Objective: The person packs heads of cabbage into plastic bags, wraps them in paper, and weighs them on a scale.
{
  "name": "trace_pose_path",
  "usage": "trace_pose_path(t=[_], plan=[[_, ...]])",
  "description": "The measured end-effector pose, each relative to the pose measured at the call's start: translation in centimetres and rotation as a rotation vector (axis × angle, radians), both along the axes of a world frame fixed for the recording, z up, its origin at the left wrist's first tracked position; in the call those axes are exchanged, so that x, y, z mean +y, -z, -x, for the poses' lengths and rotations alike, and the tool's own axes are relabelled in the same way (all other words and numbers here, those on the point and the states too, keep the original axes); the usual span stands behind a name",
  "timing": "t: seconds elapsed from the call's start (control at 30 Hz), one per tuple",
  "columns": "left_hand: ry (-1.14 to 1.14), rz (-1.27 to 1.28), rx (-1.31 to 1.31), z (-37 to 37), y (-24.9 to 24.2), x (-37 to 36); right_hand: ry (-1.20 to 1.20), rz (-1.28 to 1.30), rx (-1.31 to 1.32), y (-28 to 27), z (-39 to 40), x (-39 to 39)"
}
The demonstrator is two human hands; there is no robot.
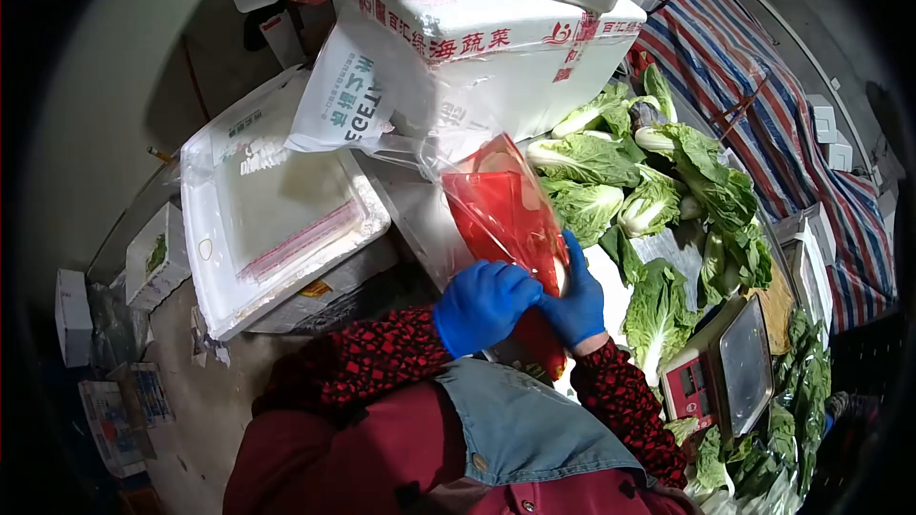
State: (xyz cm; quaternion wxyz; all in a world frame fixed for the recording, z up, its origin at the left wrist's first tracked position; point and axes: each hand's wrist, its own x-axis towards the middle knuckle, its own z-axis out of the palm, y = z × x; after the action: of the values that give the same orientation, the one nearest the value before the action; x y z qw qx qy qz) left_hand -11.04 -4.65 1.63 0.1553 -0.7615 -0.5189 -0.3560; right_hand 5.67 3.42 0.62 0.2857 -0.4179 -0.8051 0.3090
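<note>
Probably for steadiness, I clasp the red bag (498, 219) with the right hand (576, 298); the left hand (487, 303) curls closed, contents hidden.

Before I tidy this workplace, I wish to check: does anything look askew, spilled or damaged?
The printed plastic bag hangs askew by the left end of the white foam box, its lettering turned sideways. Loose leaves also lie close beside the scale, which looks untidy. I see no clear spill.
</note>
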Motion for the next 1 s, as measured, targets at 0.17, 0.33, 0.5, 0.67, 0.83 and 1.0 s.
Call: trace_pose_path(t=[0.17, 0.33, 0.5, 0.67, 0.83, 1.0], plan=[[-0.162, -0.052, -0.938, 3.1, 0.1, -0.5, 0.051, 0.073, 0.25, -1.2, -2.5, -2.0], [0.277, 0.416, -1.57, -2.7, 3.6, 2.2, 0.114, 0.134, 0.287, -1.9, -2.5, -3.0], [0.436, 0.811, -1.499, -7.1, 6.2, 1.3, 0.239, 0.08, 0.325, -0.8, -4.8, -1.9], [0.536, 1.106, -0.962, -5.9, 0.3, 1.1, 0.351, 0.037, 0.501, -4.0, -6.5, -2.7], [0.796, 0.556, -1.431, -4.2, -2.0, 7.4, 0.321, 0.073, 0.689, -3.5, -6.4, -3.2], [0.515, 0.718, -1.508, -8.2, 2.6, 6.5, 0.423, 0.081, 0.742, -0.1, -4.3, 0.1]])
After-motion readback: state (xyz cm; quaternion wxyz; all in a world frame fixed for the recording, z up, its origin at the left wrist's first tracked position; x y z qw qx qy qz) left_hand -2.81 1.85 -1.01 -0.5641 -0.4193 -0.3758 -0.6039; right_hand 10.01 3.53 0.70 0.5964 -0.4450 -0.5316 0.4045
